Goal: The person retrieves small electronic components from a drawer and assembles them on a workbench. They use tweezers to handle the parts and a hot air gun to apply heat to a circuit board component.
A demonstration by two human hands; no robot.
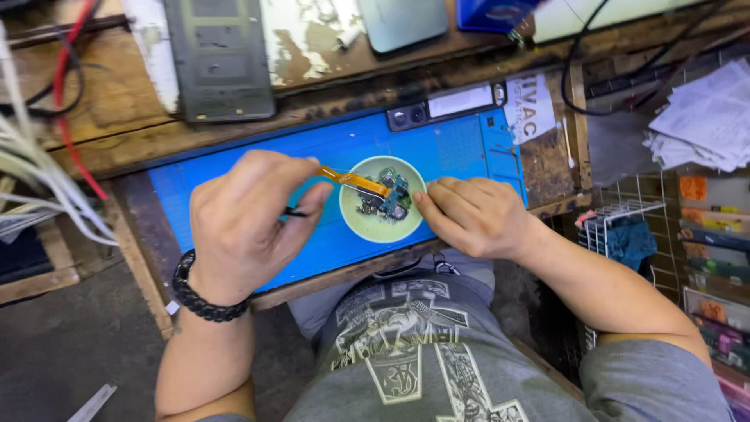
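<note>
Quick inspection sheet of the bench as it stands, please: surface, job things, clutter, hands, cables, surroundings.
Surface: blue work mat on a worn wooden bench.
Job's things: pale green bowl on the mat, holding small dark electronic parts; an orange flex strip reaches over it.
Clutter: a dark phone panel lies behind the mat, a small camera module at its far edge.
Hands: left hand grips a thin dark tool whose end lifts the strip; right hand has fingertips at the bowl's rim.
Cables: white bundle, red wire, black lead.
Surroundings: wire rack, stacked papers.
</note>
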